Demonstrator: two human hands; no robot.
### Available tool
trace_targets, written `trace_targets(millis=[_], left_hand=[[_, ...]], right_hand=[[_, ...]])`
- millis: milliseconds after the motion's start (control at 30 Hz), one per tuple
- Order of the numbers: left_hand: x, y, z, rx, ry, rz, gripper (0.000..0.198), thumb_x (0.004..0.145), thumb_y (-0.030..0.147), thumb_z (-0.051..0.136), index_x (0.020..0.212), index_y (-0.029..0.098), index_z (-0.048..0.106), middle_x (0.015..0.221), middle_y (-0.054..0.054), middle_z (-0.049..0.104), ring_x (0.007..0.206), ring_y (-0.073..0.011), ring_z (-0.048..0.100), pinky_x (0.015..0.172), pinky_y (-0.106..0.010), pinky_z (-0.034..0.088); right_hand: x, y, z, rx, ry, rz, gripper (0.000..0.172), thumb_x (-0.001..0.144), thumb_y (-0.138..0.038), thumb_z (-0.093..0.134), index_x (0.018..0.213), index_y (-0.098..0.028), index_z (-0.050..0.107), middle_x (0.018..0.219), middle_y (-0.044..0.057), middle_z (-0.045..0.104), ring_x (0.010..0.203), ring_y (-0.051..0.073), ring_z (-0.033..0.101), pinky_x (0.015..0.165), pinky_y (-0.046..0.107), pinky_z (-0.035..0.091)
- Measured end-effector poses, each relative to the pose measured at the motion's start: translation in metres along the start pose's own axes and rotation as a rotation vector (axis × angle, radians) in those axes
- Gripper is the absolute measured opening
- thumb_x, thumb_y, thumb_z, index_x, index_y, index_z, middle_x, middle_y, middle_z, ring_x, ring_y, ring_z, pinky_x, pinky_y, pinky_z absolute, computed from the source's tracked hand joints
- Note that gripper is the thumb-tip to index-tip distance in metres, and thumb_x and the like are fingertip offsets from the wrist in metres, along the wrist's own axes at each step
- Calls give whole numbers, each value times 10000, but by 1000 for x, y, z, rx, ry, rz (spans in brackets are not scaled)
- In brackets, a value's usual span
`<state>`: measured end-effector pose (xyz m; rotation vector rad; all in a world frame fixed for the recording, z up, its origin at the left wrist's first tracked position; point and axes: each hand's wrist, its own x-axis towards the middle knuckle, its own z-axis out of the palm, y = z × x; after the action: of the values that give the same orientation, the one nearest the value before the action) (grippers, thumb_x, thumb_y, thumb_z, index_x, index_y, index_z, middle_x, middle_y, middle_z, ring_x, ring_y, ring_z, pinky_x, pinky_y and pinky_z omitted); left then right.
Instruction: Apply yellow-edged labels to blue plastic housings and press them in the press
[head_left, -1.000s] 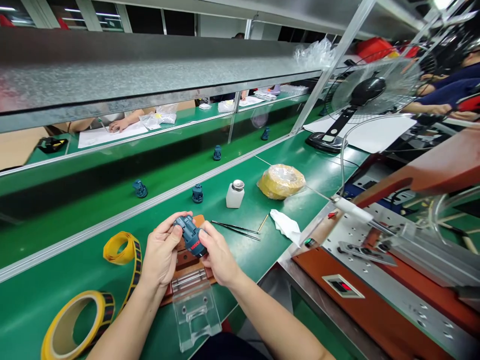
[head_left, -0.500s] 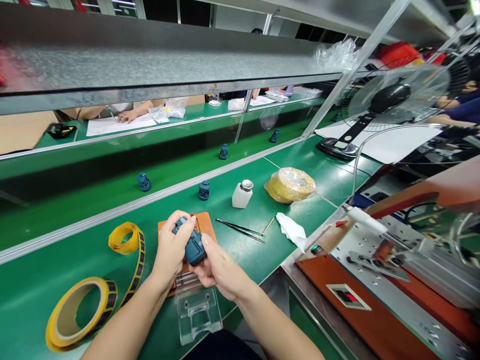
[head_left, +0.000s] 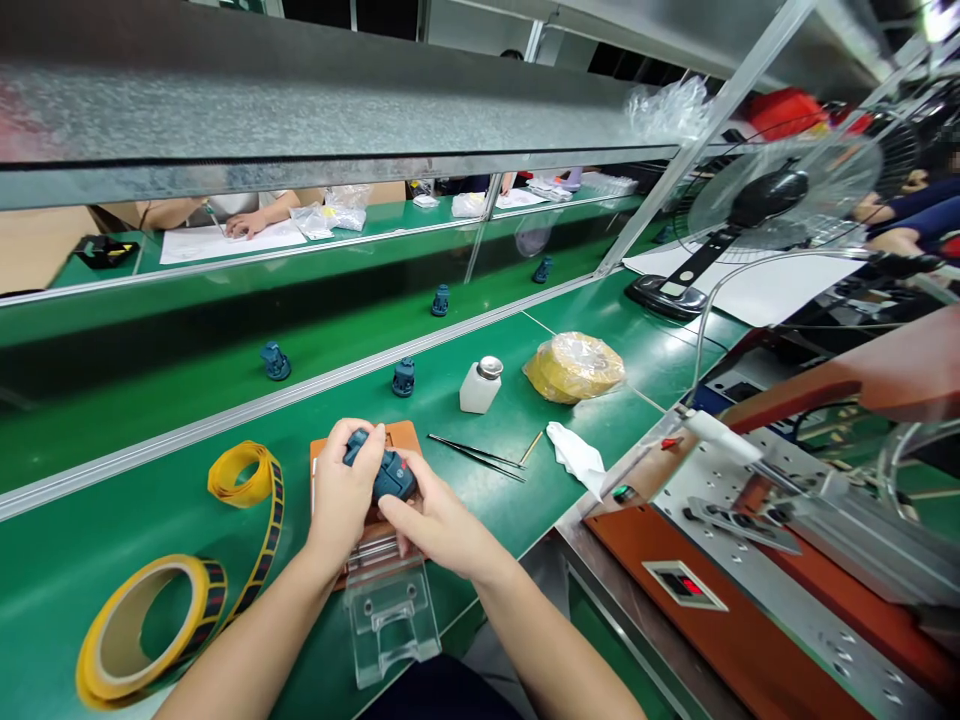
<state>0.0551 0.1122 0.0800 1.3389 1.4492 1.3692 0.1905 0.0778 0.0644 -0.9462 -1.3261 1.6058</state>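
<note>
Below frame centre, 2 hands share the dark-blue plastic tool housing [head_left: 388, 477]: left hand [head_left: 341, 498] curled closed around its upper-left end, right hand [head_left: 439, 522] pinching its lower-right end, over the orange-brown jig block [head_left: 401, 436].

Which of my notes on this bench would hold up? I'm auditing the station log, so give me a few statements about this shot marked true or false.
1. The left hand and right hand together hold one blue part above a brown fixture. True.
2. The tweezers lie left of the left hand. False: they lie right of the right hand, and neither hand touches them.
3. A white bottle with a metal cap stands upright beyond the tweezers. True.
4. The white cloth is draped over the white bottle. False: it lies crumpled to the right of the tweezers, apart from the bottle.
</note>
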Motion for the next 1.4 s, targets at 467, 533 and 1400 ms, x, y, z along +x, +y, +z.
trace_targets(millis=[467,533,1400], left_hand=[[-7,2,8,-510,-262,-278,526,871,589,675,1299,284,648,1289,-79,679,1204,-260,627,1043,-378,492],[-10,2,10,-558,-282,-300,565,875,589,673,1357,300,611,1341,-80,661,1261,-268,602,1085,-402,469],[-24,10,14,-674,-393,-374,779,751,329,862,1436,236,502,1170,-106,747,1131,-275,693,985,-387,548]], right_hand=[[-13,1,-18,-426,407,-395,587,803,-213,801,1332,-274,555,1255,72,612,1126,230,638,948,366,576],[-15,0,-20,-518,445,-447,597,805,-190,797,1340,-275,546,1257,75,616,1150,238,624,983,385,559],[-23,18,-16,-823,508,-752,698,858,-20,554,1479,-326,464,1136,94,617,1053,262,626,918,458,576]])
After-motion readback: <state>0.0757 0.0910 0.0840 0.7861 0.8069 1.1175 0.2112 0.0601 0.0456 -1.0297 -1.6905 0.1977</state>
